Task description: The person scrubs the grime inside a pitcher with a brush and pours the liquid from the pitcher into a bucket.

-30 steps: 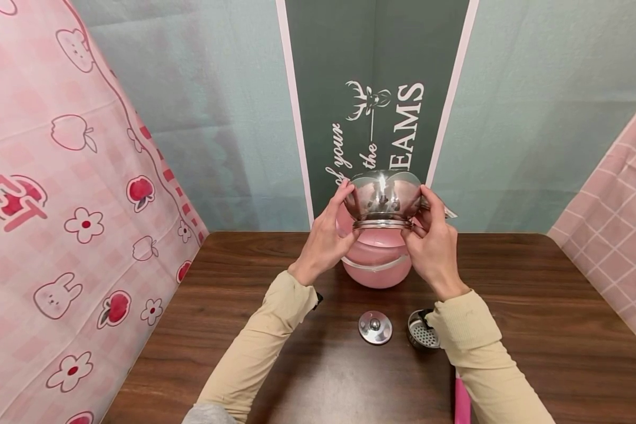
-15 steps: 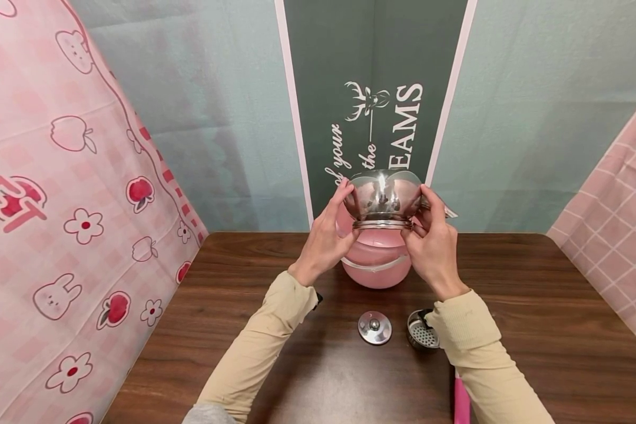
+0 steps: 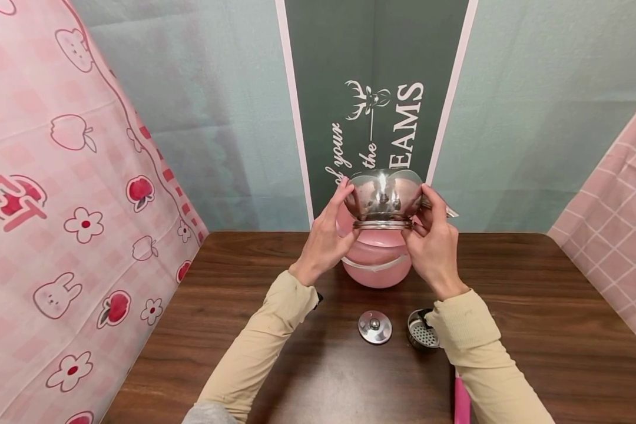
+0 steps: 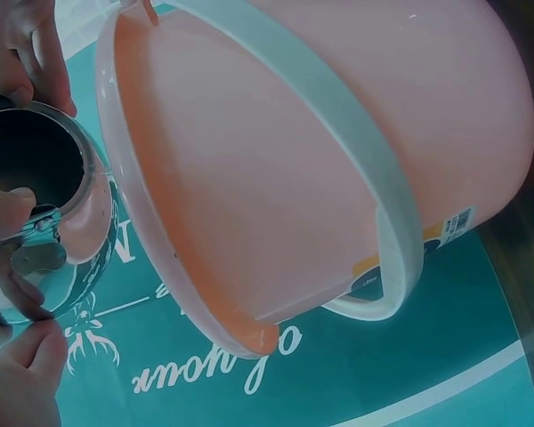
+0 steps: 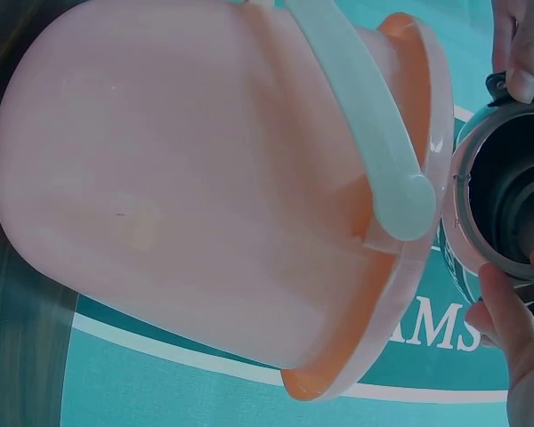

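A shiny steel teapot is held upside down above the mouth of a pink bucket, its rimmed opening facing down. On the left my left hand grips the pot, fingertips high on the body and thumb by the rim. My right hand holds the opposite side the same way, and a metal part sticks out behind its fingers. Both wrist views look into the pot's dark opening; in the left wrist view the pot is beside the bucket's rim. No liquid can be made out coming from it.
On the wooden table lie a small steel lid with a knob and a perforated strainer cup, partly behind the right cuff. A bright pink object shows beneath the right forearm. Fabric-covered walls enclose the table.
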The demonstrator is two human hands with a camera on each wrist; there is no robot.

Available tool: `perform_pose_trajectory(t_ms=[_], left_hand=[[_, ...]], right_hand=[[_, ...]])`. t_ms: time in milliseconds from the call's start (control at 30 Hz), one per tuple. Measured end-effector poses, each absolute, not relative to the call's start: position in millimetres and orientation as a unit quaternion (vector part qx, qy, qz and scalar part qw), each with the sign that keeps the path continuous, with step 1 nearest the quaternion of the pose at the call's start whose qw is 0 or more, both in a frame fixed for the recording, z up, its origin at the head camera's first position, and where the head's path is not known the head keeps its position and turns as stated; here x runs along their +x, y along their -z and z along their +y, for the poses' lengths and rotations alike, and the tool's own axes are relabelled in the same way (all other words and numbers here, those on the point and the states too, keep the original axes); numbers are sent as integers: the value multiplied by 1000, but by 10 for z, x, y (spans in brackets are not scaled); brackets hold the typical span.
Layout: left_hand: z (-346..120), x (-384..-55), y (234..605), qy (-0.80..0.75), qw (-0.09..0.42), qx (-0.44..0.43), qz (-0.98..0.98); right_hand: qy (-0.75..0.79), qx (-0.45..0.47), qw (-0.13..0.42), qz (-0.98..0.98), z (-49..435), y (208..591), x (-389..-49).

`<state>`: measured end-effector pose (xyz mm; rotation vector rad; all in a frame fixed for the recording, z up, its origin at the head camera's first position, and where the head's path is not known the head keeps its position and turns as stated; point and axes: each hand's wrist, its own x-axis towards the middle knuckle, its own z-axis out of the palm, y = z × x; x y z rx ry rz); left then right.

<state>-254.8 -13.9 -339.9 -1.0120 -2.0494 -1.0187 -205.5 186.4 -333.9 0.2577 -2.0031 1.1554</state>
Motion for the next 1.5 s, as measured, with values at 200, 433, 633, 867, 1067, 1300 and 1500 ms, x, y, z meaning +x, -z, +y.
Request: perform_pose_trajectory(t_ms=[200,433,633,867,1067,1300,1500], left_hand=[[-138,-2541,3388,386,319,-386,-775],[-135,-2537,3385,381,328,-387,-773],[-138,-2540,3383,377,335,-387,-772],[-144,-2538,3383,379,339,-389,-768],[-146,-2536,3382,381,344,-391,-764],[-144,-2539,3390,385,347,-396,-758],[-134,-2538,3389,384,352,-397,-755]], right_hand=[[-444,101,409,-791,1863,3342,-2061],[-455,93,405,-788,1855,3337,-2047],[-462,92,403,-785,1848,3338,-2048],[-470,95,404,-779,1840,3339,-2047],[-465,98,412,-778,1838,3343,-2047],[-464,100,419,-774,1831,3339,-2039],[-457,103,426,-774,1831,3328,-2032]])
